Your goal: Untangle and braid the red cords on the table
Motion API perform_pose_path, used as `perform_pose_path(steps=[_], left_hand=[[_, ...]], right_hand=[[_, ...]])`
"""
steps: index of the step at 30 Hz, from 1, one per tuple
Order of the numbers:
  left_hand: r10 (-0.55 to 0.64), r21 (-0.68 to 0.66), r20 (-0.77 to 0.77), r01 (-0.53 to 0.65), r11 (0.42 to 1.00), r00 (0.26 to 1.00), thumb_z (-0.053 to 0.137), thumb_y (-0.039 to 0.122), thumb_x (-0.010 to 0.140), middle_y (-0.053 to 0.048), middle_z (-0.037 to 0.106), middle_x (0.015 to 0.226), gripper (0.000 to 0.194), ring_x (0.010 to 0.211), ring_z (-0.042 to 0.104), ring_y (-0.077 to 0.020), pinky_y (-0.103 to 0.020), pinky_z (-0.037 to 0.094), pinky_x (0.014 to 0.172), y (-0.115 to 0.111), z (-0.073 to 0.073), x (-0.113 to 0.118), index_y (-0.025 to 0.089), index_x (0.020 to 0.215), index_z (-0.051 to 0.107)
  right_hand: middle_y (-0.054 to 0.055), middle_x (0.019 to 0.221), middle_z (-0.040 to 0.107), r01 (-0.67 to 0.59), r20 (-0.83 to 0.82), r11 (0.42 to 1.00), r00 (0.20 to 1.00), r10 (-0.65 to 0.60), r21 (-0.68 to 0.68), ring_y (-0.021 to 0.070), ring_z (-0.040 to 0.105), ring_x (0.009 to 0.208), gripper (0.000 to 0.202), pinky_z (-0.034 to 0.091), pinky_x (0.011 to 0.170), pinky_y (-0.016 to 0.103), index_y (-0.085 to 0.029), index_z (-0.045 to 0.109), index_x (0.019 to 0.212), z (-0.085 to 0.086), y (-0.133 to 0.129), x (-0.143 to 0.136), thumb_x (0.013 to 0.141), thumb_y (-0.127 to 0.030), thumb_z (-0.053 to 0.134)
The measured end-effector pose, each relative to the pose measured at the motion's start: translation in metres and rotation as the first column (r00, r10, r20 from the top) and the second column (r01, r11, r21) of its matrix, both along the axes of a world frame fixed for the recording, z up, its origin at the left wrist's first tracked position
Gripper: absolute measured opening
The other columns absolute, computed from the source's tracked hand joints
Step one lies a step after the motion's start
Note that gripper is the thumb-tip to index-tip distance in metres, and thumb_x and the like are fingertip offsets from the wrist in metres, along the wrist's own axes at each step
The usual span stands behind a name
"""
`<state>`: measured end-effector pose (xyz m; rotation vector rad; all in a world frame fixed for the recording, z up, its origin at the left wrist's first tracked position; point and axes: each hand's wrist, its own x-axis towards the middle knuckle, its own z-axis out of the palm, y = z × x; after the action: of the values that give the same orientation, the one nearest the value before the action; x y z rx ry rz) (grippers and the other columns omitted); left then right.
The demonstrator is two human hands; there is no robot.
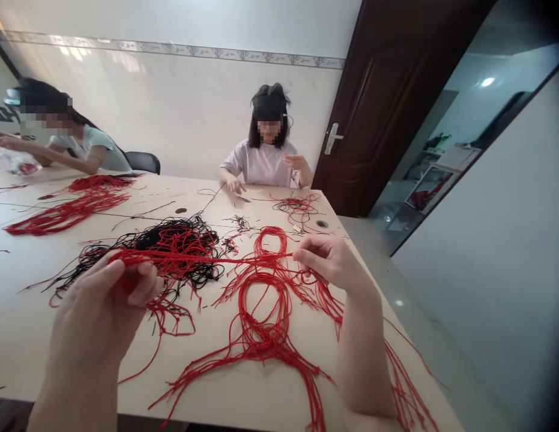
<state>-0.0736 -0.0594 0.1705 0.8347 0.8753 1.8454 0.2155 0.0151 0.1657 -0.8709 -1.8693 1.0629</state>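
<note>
My left hand [112,288] is closed around a bunch of red cords [207,260], which run stretched across to the right above the table. Thumb and fingers of my right hand [322,261] pinch the other end of these cords. Under and behind the stretched cords lies a tangled heap of black and red cords [171,240]. Between my forearms, a looped bundle of red cords [265,336] rests on the table with its loose ends spread toward me. A smaller looped red bundle [271,234] lies just behind it.
More red cords [72,210] lie at the table's far left. Loose cords [297,204] and a small roll [322,224] are near the right back corner. One person [265,150] sits opposite; another person [81,144] sits at the left. The table's right edge [373,282] runs beside my right arm.
</note>
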Motion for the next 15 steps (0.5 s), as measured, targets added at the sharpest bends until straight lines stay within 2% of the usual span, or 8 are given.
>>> perform_pose_path(steps=[3, 5, 7, 9, 11, 15], left_hand=[[-0.076, -0.016, 0.101, 0.078, 0.997, 0.992, 0.055, 0.009, 0.055, 0.001, 0.055, 0.051, 0.007, 0.037, 0.037, -0.0054, -0.019, 0.036, 0.036, 0.001, 0.007, 0.007, 0.013, 0.061, 0.058], [-0.086, 0.007, 0.232, 0.087, 0.996, 0.969, 0.055, 0.008, 0.056, 0.001, 0.056, 0.055, 0.008, 0.039, 0.041, -0.0039, -0.015, 0.037, 0.034, -0.003, 0.011, 0.013, 0.014, 0.059, 0.053], [-0.117, 0.075, 0.404, 0.094, 0.993, 0.907, 0.058, 0.009, 0.063, 0.002, 0.059, 0.062, 0.013, 0.041, 0.046, -0.0026, -0.011, 0.039, 0.035, -0.009, 0.013, 0.018, 0.017, 0.063, 0.049], [-0.189, 0.145, 0.542, 0.131, 0.981, 0.819, 0.059, 0.01, 0.072, 0.003, 0.059, 0.064, 0.018, 0.042, 0.049, -0.0021, -0.009, 0.041, 0.036, -0.012, 0.014, 0.021, 0.021, 0.067, 0.045], [-0.233, 0.176, 0.565, 0.161, 0.971, 0.792, 0.059, 0.01, 0.073, 0.004, 0.057, 0.059, 0.023, 0.04, 0.048, -0.0027, -0.009, 0.041, 0.036, -0.011, 0.014, 0.02, 0.022, 0.067, 0.041], [-0.205, 0.116, 0.434, 0.171, 0.978, 0.877, 0.054, 0.006, 0.067, 0.007, 0.049, 0.05, 0.02, 0.036, 0.043, -0.0023, -0.011, 0.037, 0.033, -0.003, 0.014, 0.014, 0.019, 0.065, 0.039]], right_hand=[[-0.004, 0.056, 0.049, -0.129, 0.076, 0.991, 0.989, 0.13, -0.02, 0.0048, 0.041, 0.042, 0.023, 0.032, 0.039, 0.018, -0.015, 0.056, 0.073, -0.001, 0.001, 0.002, 0.081, -0.037, 0.06], [-0.001, 0.064, 0.053, -0.193, 0.107, 0.981, 0.975, 0.194, -0.021, 0.0074, 0.049, 0.053, 0.019, 0.039, 0.047, 0.019, -0.015, 0.056, 0.078, -0.003, 0.004, 0.003, 0.08, -0.033, 0.061], [-0.001, 0.066, 0.053, -0.196, 0.097, 0.98, 0.976, 0.197, -0.022, 0.0083, 0.049, 0.057, 0.018, 0.041, 0.05, 0.021, -0.016, 0.056, 0.081, -0.006, 0.007, 0.003, 0.08, -0.033, 0.062], [-0.004, 0.058, 0.047, -0.181, 0.064, 0.982, 0.981, 0.184, -0.054, 0.0071, 0.042, 0.049, 0.02, 0.035, 0.044, 0.02, -0.017, 0.055, 0.082, -0.01, 0.01, 0.003, 0.081, -0.035, 0.061], [-0.007, 0.052, 0.04, -0.166, 0.031, 0.983, 0.985, 0.169, -0.073, 0.0061, 0.034, 0.044, 0.022, 0.028, 0.04, 0.02, -0.017, 0.054, 0.082, -0.011, 0.011, 0.002, 0.081, -0.038, 0.061], [-0.003, 0.06, 0.047, -0.074, -0.065, 0.997, 0.995, 0.074, 0.001, 0.0074, 0.042, 0.051, 0.024, 0.033, 0.045, 0.021, -0.016, 0.055, 0.08, -0.008, 0.011, -0.001, 0.081, -0.04, 0.06]])
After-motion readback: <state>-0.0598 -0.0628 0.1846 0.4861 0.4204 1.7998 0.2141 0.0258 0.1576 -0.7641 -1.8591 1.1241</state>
